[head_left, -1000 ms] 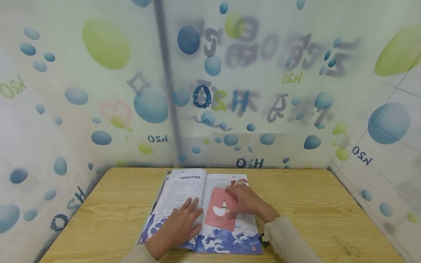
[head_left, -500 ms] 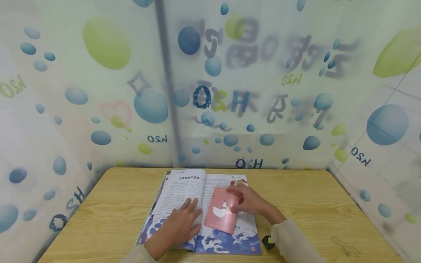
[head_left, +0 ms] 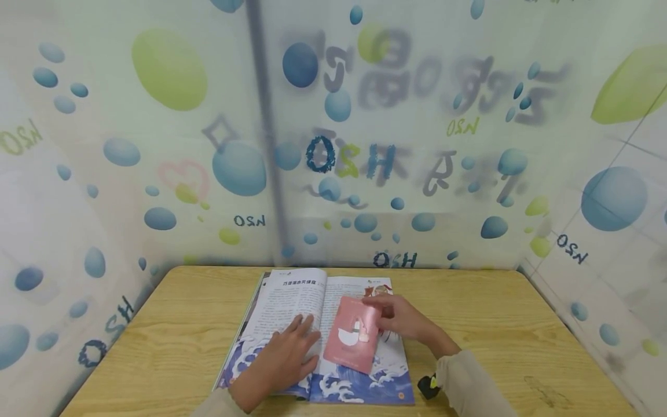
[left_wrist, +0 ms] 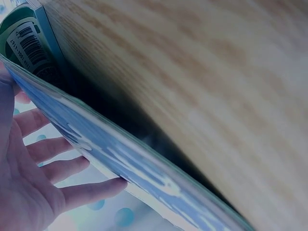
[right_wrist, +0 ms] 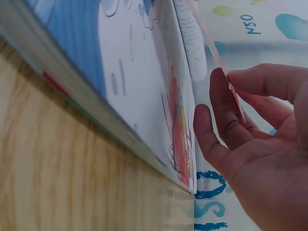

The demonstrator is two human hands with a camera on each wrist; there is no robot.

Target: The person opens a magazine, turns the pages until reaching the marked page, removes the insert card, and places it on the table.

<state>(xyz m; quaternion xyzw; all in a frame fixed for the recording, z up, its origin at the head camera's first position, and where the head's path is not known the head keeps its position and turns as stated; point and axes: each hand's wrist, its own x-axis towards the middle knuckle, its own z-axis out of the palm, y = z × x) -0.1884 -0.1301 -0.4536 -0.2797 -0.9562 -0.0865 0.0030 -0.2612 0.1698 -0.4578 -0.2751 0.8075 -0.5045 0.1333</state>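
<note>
An open magazine (head_left: 292, 301) with printed text and blue wave drawings lies on the wooden table. My left hand (head_left: 283, 358) rests on its left page, fingers spread. In the left wrist view, the fingers of that left hand (left_wrist: 41, 178) stretch straight over the page. Over the right page, my right hand (head_left: 406, 318) pinches a pink card (head_left: 348, 343) with a white bird-like picture by its right edge. Thumb and fingers of the right hand (right_wrist: 260, 125) sit on both sides of the thin card (right_wrist: 217, 55) in the right wrist view, its edge raised off the page.
The wooden table (head_left: 521, 336) extends to both sides of the magazine. A small black object (head_left: 428, 387) with a yellow-green mark is beside the right sleeve. Behind the table hangs a pale curtain (head_left: 333, 231) with blue and green spots.
My right hand has shifted slightly right, from lying over the card to pinching its edge. The card's right side has lifted and tilted. The left hand has stayed put.
</note>
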